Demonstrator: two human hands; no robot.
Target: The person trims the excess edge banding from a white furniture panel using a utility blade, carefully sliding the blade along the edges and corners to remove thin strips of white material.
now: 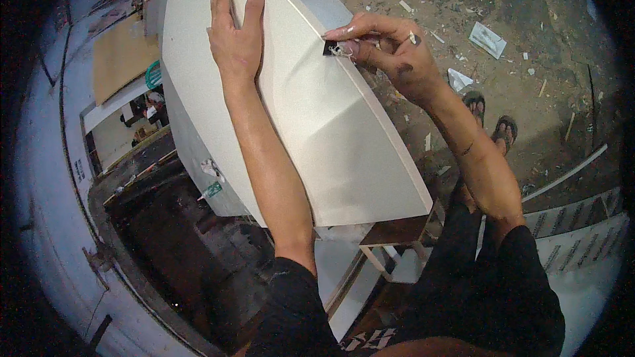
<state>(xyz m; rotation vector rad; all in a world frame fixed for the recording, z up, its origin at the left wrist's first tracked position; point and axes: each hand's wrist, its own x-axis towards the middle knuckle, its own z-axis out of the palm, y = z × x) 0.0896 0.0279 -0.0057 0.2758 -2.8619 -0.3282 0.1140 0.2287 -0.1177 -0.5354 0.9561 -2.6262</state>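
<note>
L hand (238,33): flat on board (370,172) at 11 o'clock, thumb & fingers apart, gripping nothing; prob. pins it steady.
R hand (400,53): thumb & fingers clamped on black bit (328,47), at board's edge, 12 o'clock; pinch prob. gives fine ctrl.
Curls (342,50): pale, by R hand.
Board: centre to 12 o'clock, over grey top (192,145) at 9; prob. raised for easy reach.

Left hand (237,49) flat (palm down); right hand (400,53) pinching.

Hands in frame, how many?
2: left hand resting on the white panel; right hand pinching a small black piece at the panel's right edge.
</note>
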